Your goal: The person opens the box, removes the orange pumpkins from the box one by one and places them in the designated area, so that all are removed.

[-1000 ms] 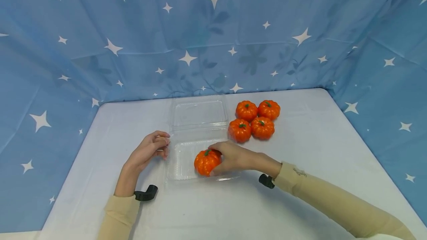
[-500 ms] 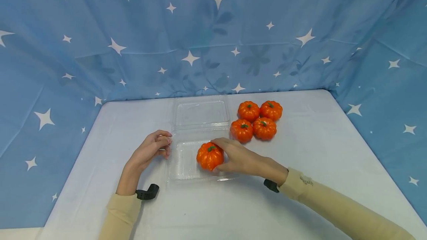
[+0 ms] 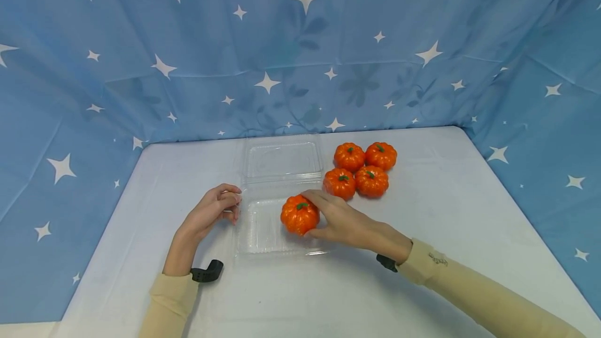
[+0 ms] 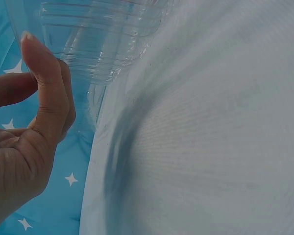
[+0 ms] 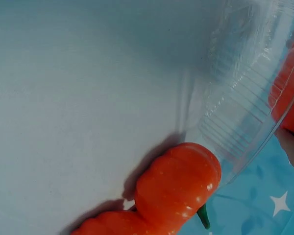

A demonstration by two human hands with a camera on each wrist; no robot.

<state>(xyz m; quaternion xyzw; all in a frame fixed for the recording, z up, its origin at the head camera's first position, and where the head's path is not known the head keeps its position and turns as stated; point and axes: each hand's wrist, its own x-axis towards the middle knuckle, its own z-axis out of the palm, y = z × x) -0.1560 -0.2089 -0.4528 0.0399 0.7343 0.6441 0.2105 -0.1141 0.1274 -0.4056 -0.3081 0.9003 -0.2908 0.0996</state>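
A small orange toy pumpkin (image 3: 299,215) with a green stem is gripped by my right hand (image 3: 340,220), thumb on the near side and fingers on the far side. It is over the base of a clear plastic clamshell container (image 3: 263,231), whose lid (image 3: 283,159) lies folded back behind. Whether the pumpkin touches the container floor I cannot tell. My left hand (image 3: 213,209) pinches the container's left rim; in the left wrist view its bent fingers (image 4: 51,93) are at the clear edge. In the right wrist view, the held pumpkin (image 5: 290,93) is partly cut off.
Several more orange pumpkins (image 3: 372,181) sit clustered right of the container, the nearest one (image 3: 339,184) close to its right edge. The white-covered table (image 3: 422,192) backs onto a blue star-patterned curtain (image 3: 197,93).
My right hand has shifted the pumpkin a little to the right and away from me over the container base. My left hand has stayed at the left rim. The head view has shifted slightly.
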